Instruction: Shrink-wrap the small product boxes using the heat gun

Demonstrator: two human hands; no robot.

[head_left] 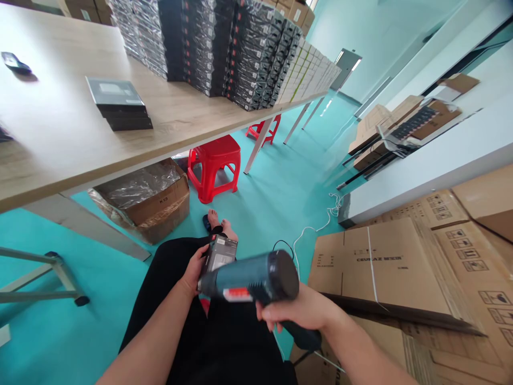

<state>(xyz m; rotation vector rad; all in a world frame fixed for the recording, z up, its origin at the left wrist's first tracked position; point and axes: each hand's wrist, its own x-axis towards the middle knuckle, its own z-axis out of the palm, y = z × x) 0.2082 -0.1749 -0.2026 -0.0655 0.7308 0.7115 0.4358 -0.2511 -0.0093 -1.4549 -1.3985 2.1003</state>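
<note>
My right hand [296, 313] grips the handle of a blue and black heat gun [248, 275], whose cord hangs below it. The gun's nozzle points left, over the near end of a small dark box [222, 251]. That box is in my left hand [195, 270], fingers closed along its left side, above my lap. A pale label shows on the box's upper face; the gun hides its lower part. I cannot tell whether the nozzle touches the box.
On the wooden table [180, 112] stand tall stacks of film-wrapped dark boxes [256, 53], white boxes [308, 72] and a short pile of dark boxes [118, 101]. A red stool [216, 166] and a carton of clear film [148, 198] are below. Large cartons [377, 267] stand at right.
</note>
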